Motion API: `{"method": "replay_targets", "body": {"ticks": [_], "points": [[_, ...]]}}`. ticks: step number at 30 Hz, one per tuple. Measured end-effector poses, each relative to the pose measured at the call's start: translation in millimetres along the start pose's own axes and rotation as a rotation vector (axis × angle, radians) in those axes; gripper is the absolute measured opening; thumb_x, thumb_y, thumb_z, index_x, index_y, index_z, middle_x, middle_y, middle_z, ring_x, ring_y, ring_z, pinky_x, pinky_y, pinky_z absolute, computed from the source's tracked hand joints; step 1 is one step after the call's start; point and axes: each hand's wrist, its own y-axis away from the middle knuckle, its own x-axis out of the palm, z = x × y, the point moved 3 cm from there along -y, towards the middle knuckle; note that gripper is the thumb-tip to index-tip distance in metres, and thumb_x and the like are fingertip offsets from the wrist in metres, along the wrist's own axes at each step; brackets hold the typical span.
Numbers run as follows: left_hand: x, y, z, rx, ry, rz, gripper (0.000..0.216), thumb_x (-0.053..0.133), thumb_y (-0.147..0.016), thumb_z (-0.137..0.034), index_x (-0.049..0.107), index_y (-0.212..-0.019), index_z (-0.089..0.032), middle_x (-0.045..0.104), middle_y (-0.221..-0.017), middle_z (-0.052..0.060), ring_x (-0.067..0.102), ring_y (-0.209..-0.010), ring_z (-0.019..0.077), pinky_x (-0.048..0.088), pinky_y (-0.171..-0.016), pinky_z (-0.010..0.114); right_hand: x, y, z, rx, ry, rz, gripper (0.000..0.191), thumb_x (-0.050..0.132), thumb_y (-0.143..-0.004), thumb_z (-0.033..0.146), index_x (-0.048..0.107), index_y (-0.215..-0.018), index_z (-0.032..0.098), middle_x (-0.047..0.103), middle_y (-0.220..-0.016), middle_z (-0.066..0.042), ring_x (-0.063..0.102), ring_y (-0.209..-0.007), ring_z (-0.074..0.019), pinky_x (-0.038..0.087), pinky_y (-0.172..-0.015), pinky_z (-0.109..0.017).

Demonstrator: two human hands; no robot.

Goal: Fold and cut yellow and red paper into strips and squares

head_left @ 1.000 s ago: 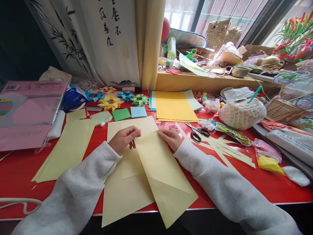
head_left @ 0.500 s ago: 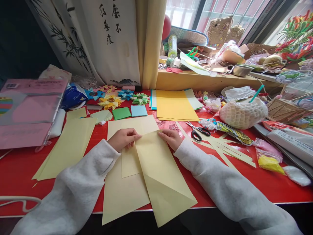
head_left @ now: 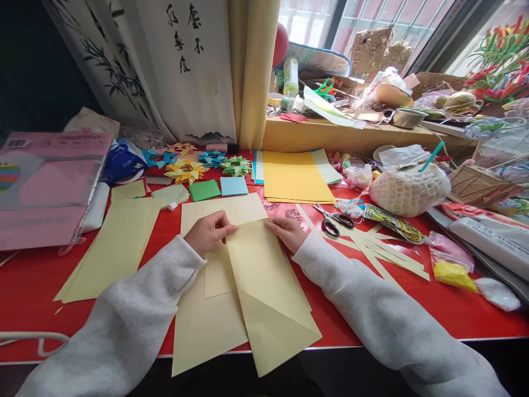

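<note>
A pale yellow sheet of paper with a diagonal crease is pinched at its top corners, its lower end reaching past the table's front edge. My left hand grips the left corner between thumb and forefinger. At the right corner, my right hand pinches it the same way. Under it lies a larger pale sheet, and a smaller pale piece rests on that one, partly covered. Another edge of paper shows behind the held sheet on its right side.
Left are long pale yellow strips. Behind lie green squares, light blue squares, folded paper stars and a yellow-orange sheet stack. On the right are black-handled scissors, narrow offcuts and a netted round container.
The held sheet's lower end has swung slightly left and up, showing more of the paper edge behind it. Both hands keep their pinch at nearly the same place.
</note>
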Motion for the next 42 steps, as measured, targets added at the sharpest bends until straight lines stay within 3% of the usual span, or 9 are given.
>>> {"method": "replay_targets", "body": {"ticks": [7, 11, 16, 19, 24, 31, 37, 42], "points": [[2.5, -0.3, 0.7, 0.004, 0.122, -0.083, 0.027, 0.056, -0.064, -0.032, 0.033, -0.068, -0.020, 0.044, -0.057, -0.007, 0.045, -0.044, 0.0075, 0.037, -0.042, 0.020, -1.3, -1.7, -3.9, -0.009, 0.002, -0.012, 0.027, 0.050, -0.067, 0.044, 0.061, -0.074, 0.020, 0.061, -0.067, -0.001, 0.055, -0.067, -0.0178, 0.043, -0.056, -0.028], [1.2, 0.6, 1.2, 0.001, -0.021, -0.109, 0.019, 0.054, -0.065, -0.033, 0.044, -0.075, -0.021, 0.042, -0.055, -0.007, 0.044, -0.046, 0.0077, 0.036, -0.045, 0.020, -1.6, -1.9, -3.4, -0.005, -0.019, -0.012, 0.027, 0.051, -0.066, 0.044, 0.061, -0.075, 0.020, 0.062, -0.071, -0.001, 0.055, -0.068, -0.0173, 0.043, -0.058, -0.028], [-4.4, -0.2, 7.1, -0.134, -0.127, -0.044, 0.023, 0.055, -0.061, -0.042, 0.056, -0.063, -0.019, 0.044, -0.047, -0.005, 0.040, -0.042, 0.0083, 0.030, -0.040, 0.020, -3.5, -2.3, -0.4, 0.048, -0.156, -0.038, 0.024, 0.054, -0.065, 0.040, 0.061, -0.074, 0.019, 0.061, -0.070, -0.001, 0.056, -0.064, -0.0153, 0.044, -0.058, -0.028], [-4.9, -2.0, 9.5, -0.173, -0.023, 0.009, 0.024, 0.057, -0.059, -0.042, 0.056, -0.063, -0.018, 0.047, -0.051, -0.004, 0.040, -0.042, 0.0078, 0.030, -0.038, 0.019, -3.9, -2.1, 0.8, 0.057, -0.194, -0.033, 0.022, 0.055, -0.064, 0.039, 0.061, -0.071, 0.019, 0.061, -0.067, -0.001, 0.056, -0.062, -0.0148, 0.044, -0.056, -0.027], [-6.0, -3.6, 8.9, -0.168, 0.089, -0.050, 0.026, 0.058, -0.059, -0.041, 0.055, -0.066, -0.016, 0.048, -0.053, -0.002, 0.043, -0.045, 0.0083, 0.033, -0.039, 0.019, -3.8, -1.4, 1.8, 0.039, -0.214, -0.015, 0.021, 0.055, -0.065, 0.039, 0.061, -0.073, 0.020, 0.062, -0.072, -0.001, 0.057, -0.067, -0.0160, 0.045, -0.061, -0.028], [2.2, -0.1, 4.4, -0.249, 0.238, 0.092, 0.022, 0.061, -0.059, -0.035, 0.055, -0.068, -0.015, 0.054, -0.051, -0.001, 0.048, -0.045, 0.0081, 0.037, -0.042, 0.019, -5.6, -2.2, -1.3, 0.075, -0.219, -0.066, 0.024, 0.054, -0.065, 0.040, 0.060, -0.077, 0.020, 0.062, -0.073, -0.002, 0.056, -0.067, -0.0176, 0.045, -0.059, -0.030], [0.2, -0.8, 2.6, -0.139, 0.292, -0.005, 0.017, 0.061, -0.061, -0.029, 0.054, -0.064, -0.014, 0.053, -0.049, -0.002, 0.050, -0.046, 0.0082, 0.040, -0.045, 0.020, -5.0, -3.1, 0.3, 0.019, -0.197, -0.046, 0.023, 0.053, -0.067, 0.040, 0.057, -0.070, 0.018, 0.056, -0.064, 0.001, 0.052, -0.058, -0.0122, 0.041, -0.053, -0.025], [0.1, -2.3, 6.1, -0.177, 0.391, -0.022, 0.018, 0.059, -0.063, -0.030, 0.055, -0.068, -0.013, 0.054, -0.050, -0.001, 0.052, -0.047, 0.0087, 0.042, -0.047, 0.021, -5.7, -3.6, 1.0, 0.000, -0.159, -0.082, 0.024, 0.053, -0.066, 0.040, 0.053, -0.060, 0.017, 0.049, -0.053, 0.004, 0.043, -0.046, -0.0075, 0.034, -0.045, -0.022]]}}
